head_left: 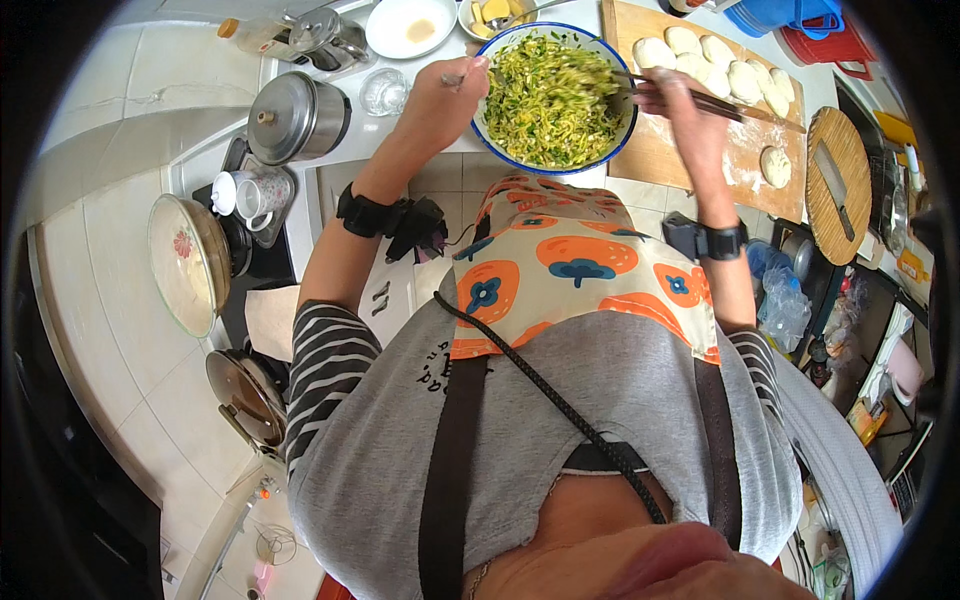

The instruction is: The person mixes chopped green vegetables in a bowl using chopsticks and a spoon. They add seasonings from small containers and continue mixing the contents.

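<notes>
A white enamel bowl with a blue rim (555, 172) stands at the counter's front edge. It is full of a shredded yellow-green filling (551, 112) with chopped green bits, blurred at its upper right. My left hand (450, 97) grips the bowl's left rim; a small grey metallic piece shows at its fingers, and I cannot tell what it is. Dark chopsticks (716, 103) are in my right hand (684, 105) over the opposite rim, their tips in the filling. Several dough pieces (744, 81) lie on the floured wooden board (660, 157), with one dough ball (776, 166) apart.
A thin wooden rod (776, 120) lies across the board. Beside it, a knife (830, 176) rests on a round chopping board (821, 217). A drinking glass (384, 92), a white plate (401, 19) and a lidded pot (281, 116) stand left of the bowl.
</notes>
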`<state>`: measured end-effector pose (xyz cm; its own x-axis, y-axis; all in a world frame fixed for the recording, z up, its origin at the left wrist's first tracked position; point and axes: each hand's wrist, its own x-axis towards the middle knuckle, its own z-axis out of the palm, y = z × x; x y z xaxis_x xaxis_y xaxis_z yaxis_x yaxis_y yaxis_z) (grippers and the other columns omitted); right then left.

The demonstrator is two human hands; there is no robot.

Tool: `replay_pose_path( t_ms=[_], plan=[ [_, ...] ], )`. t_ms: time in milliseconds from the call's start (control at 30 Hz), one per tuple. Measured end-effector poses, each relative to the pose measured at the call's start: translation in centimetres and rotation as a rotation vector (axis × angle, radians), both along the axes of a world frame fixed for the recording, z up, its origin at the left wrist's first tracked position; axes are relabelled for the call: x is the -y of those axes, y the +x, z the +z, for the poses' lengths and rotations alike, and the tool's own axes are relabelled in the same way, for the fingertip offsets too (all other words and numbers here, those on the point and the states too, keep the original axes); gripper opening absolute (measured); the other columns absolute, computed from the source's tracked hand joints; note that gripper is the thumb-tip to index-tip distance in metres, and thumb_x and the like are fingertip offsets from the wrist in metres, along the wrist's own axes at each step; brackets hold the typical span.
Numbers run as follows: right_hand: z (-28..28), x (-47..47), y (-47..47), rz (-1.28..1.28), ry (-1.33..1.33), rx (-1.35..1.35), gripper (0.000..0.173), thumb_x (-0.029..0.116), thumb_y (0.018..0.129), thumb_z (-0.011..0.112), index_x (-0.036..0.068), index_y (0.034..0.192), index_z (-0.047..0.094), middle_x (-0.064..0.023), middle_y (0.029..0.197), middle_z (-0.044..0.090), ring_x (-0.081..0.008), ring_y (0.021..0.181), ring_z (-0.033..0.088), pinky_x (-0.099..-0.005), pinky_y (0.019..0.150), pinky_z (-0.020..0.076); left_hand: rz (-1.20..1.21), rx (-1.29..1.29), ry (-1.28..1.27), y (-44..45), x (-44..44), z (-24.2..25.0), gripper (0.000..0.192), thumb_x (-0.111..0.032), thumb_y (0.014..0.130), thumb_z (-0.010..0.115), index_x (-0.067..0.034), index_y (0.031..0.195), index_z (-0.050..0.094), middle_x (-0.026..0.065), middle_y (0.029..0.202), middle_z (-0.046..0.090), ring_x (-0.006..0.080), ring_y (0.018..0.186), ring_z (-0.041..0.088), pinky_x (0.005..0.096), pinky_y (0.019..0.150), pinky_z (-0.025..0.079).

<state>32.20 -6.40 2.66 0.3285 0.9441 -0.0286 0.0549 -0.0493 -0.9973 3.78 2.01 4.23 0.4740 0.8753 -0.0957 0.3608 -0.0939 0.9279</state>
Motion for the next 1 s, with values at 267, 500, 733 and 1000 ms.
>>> replay_pose_path(
  t_ms=[267, 500, 733, 1000],
  plan=[
    [1.3, 0.5, 1.0, 0.006, -0.029, 0.189, 0.025, 0.019, 0.094, 0.059, -0.004, 0.096, 0.070, -0.0092, 0.080, 0.071, -0.0133, 0.071, 0.067, -0.0252, 0.066, 0.0536, -0.035, -0.012, 0.027, -0.9, 0.2, -1.2, 0.035, -0.026, 0.098, 0.048, -0.001, 0.072, 0.051, -0.0010, 0.063, 0.047, 0.0088, 0.060, 0.040, 0.0268, 0.058, 0.036],
    [-3.8, -0.4, -0.4, -0.023, -0.221, 0.361, 0.024, 0.017, 0.090, 0.060, -0.004, 0.086, 0.069, -0.0094, 0.069, 0.069, -0.0151, 0.062, 0.068, -0.0260, 0.058, 0.0544, -0.057, -0.268, -0.165, 0.5, -0.1, -5.3, 0.039, -0.033, 0.093, 0.053, 0.001, 0.074, 0.059, 0.0043, 0.068, 0.060, 0.0143, 0.065, 0.053, 0.0333, 0.064, 0.044],
    [-4.3, -1.0, -0.7, -0.175, -0.289, -0.216, 0.021, 0.007, 0.089, 0.054, -0.011, 0.086, 0.064, -0.0185, 0.073, 0.067, -0.0234, 0.060, 0.069, -0.0283, 0.056, 0.0586, -0.028, -0.147, -0.170, 1.6, -0.7, -7.7, 0.043, -0.038, 0.093, 0.051, 0.001, 0.078, 0.063, 0.0083, 0.065, 0.060, 0.0176, 0.061, 0.053, 0.0345, 0.063, 0.045],
    [-1.3, 0.7, -3.0, -0.119, -0.176, -0.215, 0.024, 0.010, 0.093, 0.053, -0.011, 0.092, 0.065, -0.0182, 0.079, 0.068, -0.0229, 0.063, 0.069, -0.0282, 0.057, 0.0589, -0.098, -0.117, -0.041, 1.8, -0.1, -1.9, 0.040, -0.034, 0.095, 0.051, 0.000, 0.074, 0.058, 0.0041, 0.063, 0.055, 0.0167, 0.059, 0.048, 0.0333, 0.061, 0.042]
  ],
)
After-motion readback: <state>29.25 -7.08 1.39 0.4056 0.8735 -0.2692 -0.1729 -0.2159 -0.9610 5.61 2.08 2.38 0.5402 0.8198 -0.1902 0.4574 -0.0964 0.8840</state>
